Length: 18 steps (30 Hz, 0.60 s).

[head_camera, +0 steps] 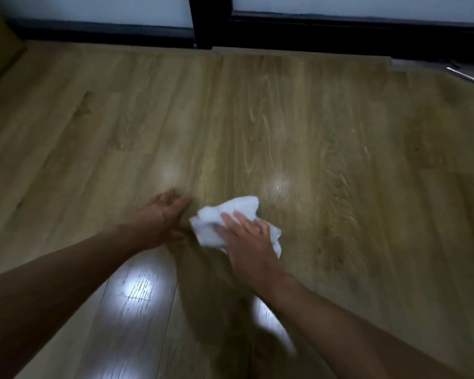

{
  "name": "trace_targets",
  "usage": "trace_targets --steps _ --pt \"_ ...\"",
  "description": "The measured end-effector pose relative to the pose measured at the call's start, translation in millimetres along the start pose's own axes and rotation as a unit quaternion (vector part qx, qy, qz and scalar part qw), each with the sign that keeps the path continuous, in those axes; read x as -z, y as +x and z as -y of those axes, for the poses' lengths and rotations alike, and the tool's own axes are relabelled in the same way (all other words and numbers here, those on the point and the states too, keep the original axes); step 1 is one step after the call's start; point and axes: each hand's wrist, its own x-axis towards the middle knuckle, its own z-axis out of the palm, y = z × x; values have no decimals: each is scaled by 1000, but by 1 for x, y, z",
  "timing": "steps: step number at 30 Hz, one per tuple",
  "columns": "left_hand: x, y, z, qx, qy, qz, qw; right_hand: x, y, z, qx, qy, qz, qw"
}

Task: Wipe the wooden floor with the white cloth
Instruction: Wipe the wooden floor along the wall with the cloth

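Observation:
A crumpled white cloth (230,214) lies on the wooden floor (298,127) near the middle of the view. My right hand (248,236) presses flat on the cloth with its fingers spread and straight, covering its right lower part. My left hand (162,214) rests on the bare floor just left of the cloth, fingers relaxed, holding nothing. Both forearms reach in from the lower corners. The picture is blurred by motion.
A dark window or door frame (312,26) runs along the far edge of the floor. A thin metal rod (468,76) lies at the far right. A tan panel (0,45) stands at the far left. Bright light reflections (137,285) show on the near planks.

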Motion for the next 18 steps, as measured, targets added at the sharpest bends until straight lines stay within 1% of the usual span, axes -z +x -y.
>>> trace_targets --steps 2,3,4,5,6,7,9,10,11,12,14,15,16,17,18 --pt "1 -2 5 16 -11 38 999 4 -10 -7 84 -38 32 995" --pt "1 -1 6 16 -1 52 999 11 -2 -22 95 -37 34 994" --pt "1 1 6 14 10 59 998 18 11 -37 84 -30 25 996" --pt "0 1 7 13 19 63 998 26 28 -51 57 -27 11 998" --pt "-1 1 8 13 22 61 998 35 45 -61 7 -23 1 1000" --pt "-1 2 9 11 23 56 998 42 63 -68 -55 -19 -17 998" --pt "-2 1 13 5 9 53 999 42 89 -61 -177 -12 -52 983" --pt "-3 0 17 2 -3 52 999 37 94 -48 -212 -14 -61 975" --pt "-3 -2 21 0 -14 49 999 28 92 -30 -209 -15 -59 976" --pt "-4 -4 26 0 -22 41 999 17 83 -9 -171 -11 -47 984" --pt "-7 -12 37 13 -34 12 999 -4 54 31 -25 -15 -10 1000" --pt "-10 -17 44 24 -42 -2 999 -8 37 43 51 -25 3 998" --pt "-14 -23 49 38 -50 -11 998 -6 29 45 117 -40 15 992" --pt "-18 -31 53 50 -54 -10 997 0 31 35 171 -28 37 984" --pt "-22 -38 58 58 -52 -3 997 6 42 20 197 -8 54 979"
